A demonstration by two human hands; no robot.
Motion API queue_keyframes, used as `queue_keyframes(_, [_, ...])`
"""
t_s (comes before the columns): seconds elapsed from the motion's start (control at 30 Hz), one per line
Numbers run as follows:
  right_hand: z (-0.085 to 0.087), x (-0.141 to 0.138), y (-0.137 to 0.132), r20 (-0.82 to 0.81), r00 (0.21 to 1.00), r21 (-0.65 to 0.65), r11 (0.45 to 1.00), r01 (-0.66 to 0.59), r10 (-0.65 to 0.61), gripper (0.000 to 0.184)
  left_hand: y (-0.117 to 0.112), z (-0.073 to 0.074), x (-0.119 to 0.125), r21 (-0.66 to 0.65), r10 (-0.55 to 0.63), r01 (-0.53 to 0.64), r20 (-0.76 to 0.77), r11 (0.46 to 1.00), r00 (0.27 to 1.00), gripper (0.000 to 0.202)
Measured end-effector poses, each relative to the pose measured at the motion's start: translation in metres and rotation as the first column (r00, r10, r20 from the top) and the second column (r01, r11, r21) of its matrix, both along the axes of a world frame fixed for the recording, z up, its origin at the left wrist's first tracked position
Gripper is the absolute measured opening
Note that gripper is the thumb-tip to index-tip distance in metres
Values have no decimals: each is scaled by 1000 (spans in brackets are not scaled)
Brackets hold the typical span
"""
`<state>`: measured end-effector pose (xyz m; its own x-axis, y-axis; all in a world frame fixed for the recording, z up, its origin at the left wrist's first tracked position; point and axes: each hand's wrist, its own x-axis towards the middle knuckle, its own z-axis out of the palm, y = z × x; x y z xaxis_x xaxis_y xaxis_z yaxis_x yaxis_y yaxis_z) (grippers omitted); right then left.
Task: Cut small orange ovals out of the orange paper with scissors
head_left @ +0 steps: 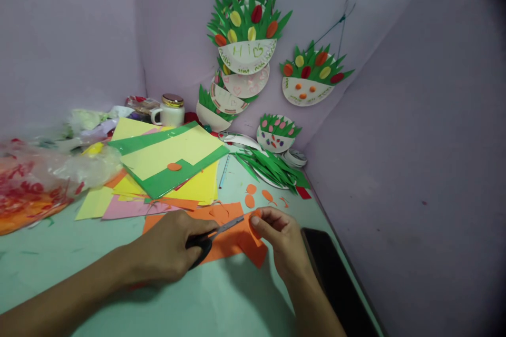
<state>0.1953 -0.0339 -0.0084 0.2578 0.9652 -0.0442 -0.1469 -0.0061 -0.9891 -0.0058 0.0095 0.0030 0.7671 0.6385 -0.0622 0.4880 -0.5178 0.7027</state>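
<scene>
My left hand (169,250) is closed round the black handles of a pair of scissors (227,226), whose blades point right into a sheet of orange paper (237,246) lying on the pale green table (221,300). My right hand (282,239) pinches the upper right edge of that orange paper, just beyond the blade tips. Small orange oval cutouts (250,200) lie on the table just behind my hands.
A stack of yellow, green and pink paper sheets (174,160) lies behind. Green paper leaves (272,168) are piled on a plate. A black phone (332,274) lies at the right edge. Plastic bags (39,179) sit left, a white jar (172,110) behind. Paper-plate flower baskets (247,42) hang on the wall.
</scene>
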Motion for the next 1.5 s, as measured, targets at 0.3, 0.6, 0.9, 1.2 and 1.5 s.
queue_keyframes(0.3, [0,0,0,-10,1000,-1,1000,-23,23,15,1,-3,-1,15,-8,8,-4,1000,1000,15])
queue_keyframes(0.6, [-4,0,1,-92,994,11,998,68,-67,16,1,-4,0,-37,3,-2,37,999,999,27])
queue_keyframes(0.9, [-8,1,1,-75,996,22,998,60,-58,14,0,-2,0,-32,8,-6,38,999,999,30])
queue_keyframes(1.2, [-5,2,-1,-23,999,11,999,31,-30,14,2,-2,0,47,-1,2,-20,999,1000,21])
queue_keyframes(1.5, [-7,2,0,-11,999,35,998,54,-53,14,3,-4,1,15,-11,11,0,1000,1000,16])
